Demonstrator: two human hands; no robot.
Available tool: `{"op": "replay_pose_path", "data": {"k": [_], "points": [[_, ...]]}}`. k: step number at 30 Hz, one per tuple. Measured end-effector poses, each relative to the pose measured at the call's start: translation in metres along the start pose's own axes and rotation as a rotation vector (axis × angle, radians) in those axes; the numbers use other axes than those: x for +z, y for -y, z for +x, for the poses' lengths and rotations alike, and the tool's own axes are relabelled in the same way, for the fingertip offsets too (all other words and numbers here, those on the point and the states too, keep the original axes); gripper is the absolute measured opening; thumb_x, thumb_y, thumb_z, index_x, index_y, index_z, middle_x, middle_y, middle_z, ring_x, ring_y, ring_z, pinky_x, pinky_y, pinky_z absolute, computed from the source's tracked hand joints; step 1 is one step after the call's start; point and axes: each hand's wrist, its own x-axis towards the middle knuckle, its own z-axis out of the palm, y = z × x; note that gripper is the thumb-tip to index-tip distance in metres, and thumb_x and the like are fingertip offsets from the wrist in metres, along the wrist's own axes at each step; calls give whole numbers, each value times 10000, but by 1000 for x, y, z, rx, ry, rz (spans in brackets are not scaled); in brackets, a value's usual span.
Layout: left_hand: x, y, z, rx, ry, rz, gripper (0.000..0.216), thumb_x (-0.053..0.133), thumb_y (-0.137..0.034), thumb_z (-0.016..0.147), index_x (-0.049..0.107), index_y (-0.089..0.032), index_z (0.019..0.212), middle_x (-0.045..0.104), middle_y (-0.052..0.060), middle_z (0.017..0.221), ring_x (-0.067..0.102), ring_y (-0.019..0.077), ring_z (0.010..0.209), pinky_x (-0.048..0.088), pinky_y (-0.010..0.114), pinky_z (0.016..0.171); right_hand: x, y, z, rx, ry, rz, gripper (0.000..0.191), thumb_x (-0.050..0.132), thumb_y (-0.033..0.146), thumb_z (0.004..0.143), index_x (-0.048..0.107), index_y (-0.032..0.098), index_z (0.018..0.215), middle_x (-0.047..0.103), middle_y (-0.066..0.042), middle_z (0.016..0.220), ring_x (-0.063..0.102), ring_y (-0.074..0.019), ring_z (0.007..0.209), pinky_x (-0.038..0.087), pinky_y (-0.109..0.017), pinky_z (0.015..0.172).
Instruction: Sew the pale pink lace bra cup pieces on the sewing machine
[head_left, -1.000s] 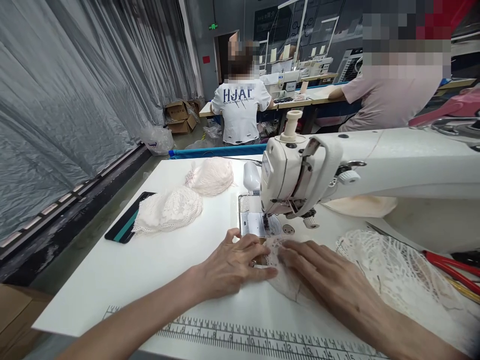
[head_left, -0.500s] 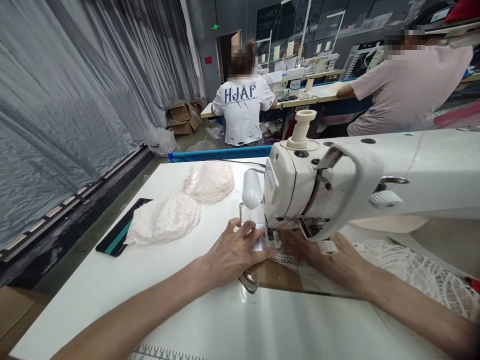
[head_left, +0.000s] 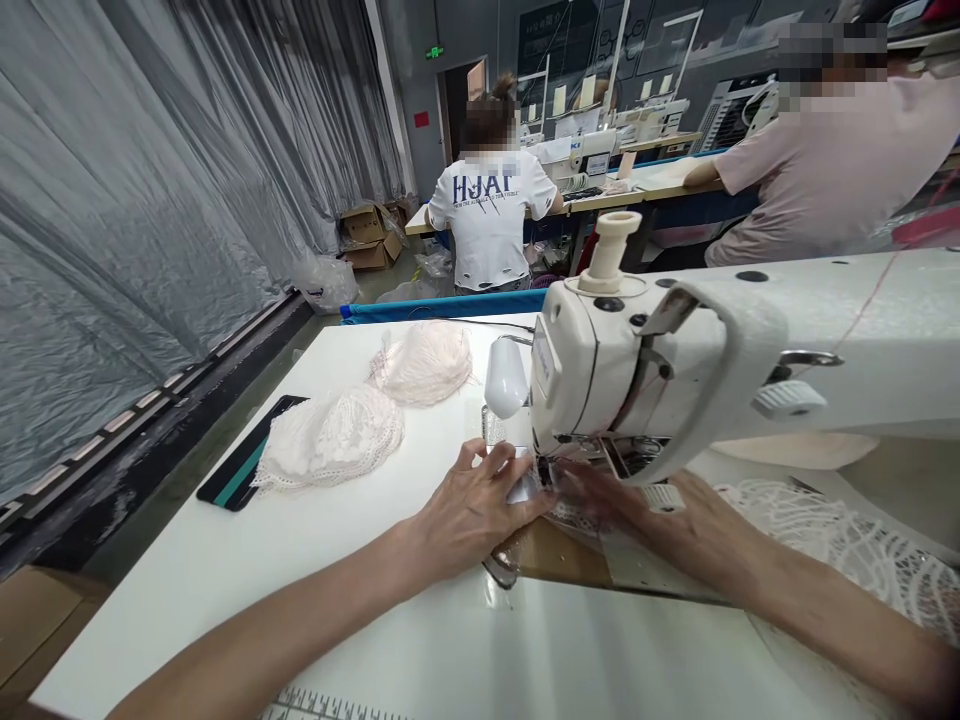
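A white sewing machine [head_left: 675,350] stands on the white table [head_left: 315,540]. Under its needle lies a strip of white lace [head_left: 574,517]. My left hand [head_left: 469,510] lies flat on the table just left of the needle, fingers stretched out and pressing the lace edge. My right hand [head_left: 652,515] lies on the lace to the right of the needle, fingers extended toward it and partly hidden by the machine head. More white lace fabric [head_left: 847,550] spreads to the right of my right forearm.
Two lace cups [head_left: 330,440] [head_left: 424,362] lie at the table's far left, one over a black and teal tool [head_left: 244,467]. A ruler scale [head_left: 330,708] runs along the near edge. Two people sit at benches beyond. Plastic sheeting hangs left.
The view has closed in on the needle. Both hands have slid forward with the lace, from in front of the machine to right under the presser foot.
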Motion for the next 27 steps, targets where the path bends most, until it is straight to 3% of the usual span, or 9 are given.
{"op": "replay_pose_path", "data": {"k": [3, 5, 10, 19, 27], "points": [[4, -3, 2, -5, -99, -17, 307, 461, -98, 887, 509, -214, 1168, 557, 81, 1123, 435, 223, 1092, 307, 383, 834, -18, 19, -5, -168, 56, 14, 428, 339, 470, 941, 495, 246, 1270, 662, -93, 1095, 621, -232, 935, 468, -422, 841], [7, -4, 3, 17, -155, -52, 233, 445, -87, 897, 551, -191, 1078, 594, 58, 1052, 459, 193, 1089, 300, 372, 856, -27, 30, -9, -230, 66, -5, 496, 359, 516, 919, 477, 201, 1283, 642, -118, 1146, 624, -238, 935, 461, -437, 839], [12, -6, 4, 63, -210, -126, 214, 383, -54, 917, 571, -151, 943, 643, 31, 927, 528, 137, 1043, 299, 346, 896, -26, 37, -18, -251, 11, -24, 428, 372, 455, 936, 543, 163, 1198, 644, -131, 1134, 615, -249, 933, 430, -454, 819], [16, -7, 2, 32, -283, -162, 179, 404, -62, 912, 564, -143, 923, 670, 11, 879, 601, 87, 809, 363, 316, 887, -36, 42, -14, -260, -51, 84, 315, 372, 380, 960, 617, 187, 1008, 685, -48, 998, 601, -183, 837, 349, -362, 732], [16, -9, 1, 7, -276, -157, 184, 418, -53, 901, 579, -142, 896, 661, 3, 836, 593, 87, 766, 365, 318, 885, -43, 46, -11, -276, -74, 99, 303, 377, 373, 962, 621, 197, 930, 702, -19, 916, 594, -171, 752, 306, -351, 694]]}}
